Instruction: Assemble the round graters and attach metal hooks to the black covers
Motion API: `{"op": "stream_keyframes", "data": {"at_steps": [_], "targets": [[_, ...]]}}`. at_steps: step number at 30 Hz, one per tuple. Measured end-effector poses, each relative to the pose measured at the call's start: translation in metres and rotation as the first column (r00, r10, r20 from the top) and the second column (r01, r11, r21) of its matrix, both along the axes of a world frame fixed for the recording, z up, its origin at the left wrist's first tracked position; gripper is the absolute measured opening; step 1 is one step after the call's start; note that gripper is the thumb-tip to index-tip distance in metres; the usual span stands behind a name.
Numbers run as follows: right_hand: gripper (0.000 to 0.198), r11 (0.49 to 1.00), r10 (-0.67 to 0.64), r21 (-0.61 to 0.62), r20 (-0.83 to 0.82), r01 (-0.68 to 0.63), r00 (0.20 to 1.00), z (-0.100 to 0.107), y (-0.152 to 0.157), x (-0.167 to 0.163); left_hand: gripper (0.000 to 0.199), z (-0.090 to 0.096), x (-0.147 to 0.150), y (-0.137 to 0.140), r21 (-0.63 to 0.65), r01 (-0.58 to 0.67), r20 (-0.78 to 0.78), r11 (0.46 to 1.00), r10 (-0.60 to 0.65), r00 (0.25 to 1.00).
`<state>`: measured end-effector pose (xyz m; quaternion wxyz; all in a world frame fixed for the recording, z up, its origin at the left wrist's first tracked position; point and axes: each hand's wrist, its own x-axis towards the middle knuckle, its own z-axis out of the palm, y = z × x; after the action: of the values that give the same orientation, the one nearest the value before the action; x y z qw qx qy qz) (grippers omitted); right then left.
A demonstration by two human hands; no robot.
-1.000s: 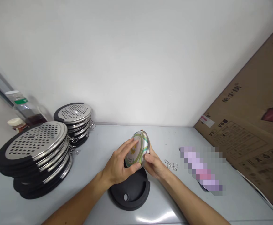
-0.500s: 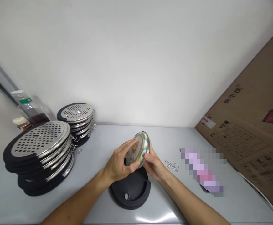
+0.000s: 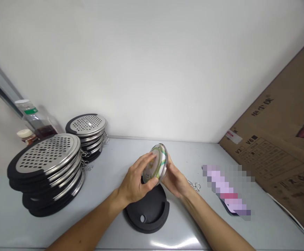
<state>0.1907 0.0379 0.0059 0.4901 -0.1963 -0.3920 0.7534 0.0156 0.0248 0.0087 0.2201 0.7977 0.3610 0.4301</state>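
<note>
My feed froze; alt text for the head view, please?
Left hand and right hand hold a tilted, round patterned object near a black disc on a grey table. Two stacks of black-and-metal discs stand left, a cardboard box right.

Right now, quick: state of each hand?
Left hand: closed, holding the round patterned tin.
Right hand: at the tin's far side, partly hidden; grip cannot be told.

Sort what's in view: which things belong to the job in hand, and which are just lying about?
Likely the job's:
patterned round piece, held by left hand and right hand
black disc below the hands
wire loops beside the right wrist
near stack and far stack, perforated on top

Likely just lying about:
bottle
white-lidded jar
cardboard box
purple pixelated item
</note>
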Motion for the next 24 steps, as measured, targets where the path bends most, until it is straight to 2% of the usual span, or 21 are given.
{"op": "stream_keyframes", "data": {"at_steps": [3,6,11,13,18,24], "targets": [[0.076,1.000,-0.024,-0.018,-0.015,0.023,1.000,-0.001,0.002,0.002,0.066,0.000,-0.001,-0.001,-0.020,0.042,-0.022,0.999,-0.042,0.999],[0.078,0.999,-0.051,0.010,0.022,0.050,0.998,-0.002,0.002,0.001,0.064,0.001,-0.002,-0.002,-0.113,0.104,0.027,0.988,-0.102,0.994],[0.098,0.961,-0.155,0.253,0.164,0.110,0.974,0.000,-0.005,-0.002,0.059,0.009,-0.002,-0.005,-0.332,0.191,0.293,0.924,-0.091,0.952],[0.101,0.949,-0.159,0.301,0.214,0.090,0.964,-0.001,-0.009,-0.005,0.057,0.011,-0.002,-0.006,-0.388,0.212,0.346,0.897,-0.072,0.936],[0.101,0.938,-0.130,0.344,0.263,0.033,0.956,-0.005,-0.011,-0.008,0.057,0.011,-0.003,-0.005,-0.458,0.238,0.384,0.857,-0.051,0.922],[0.101,0.932,-0.117,0.363,0.281,0.007,0.953,-0.007,-0.010,-0.007,0.058,0.010,-0.002,-0.005,-0.482,0.250,0.395,0.840,-0.046,0.918]]}}
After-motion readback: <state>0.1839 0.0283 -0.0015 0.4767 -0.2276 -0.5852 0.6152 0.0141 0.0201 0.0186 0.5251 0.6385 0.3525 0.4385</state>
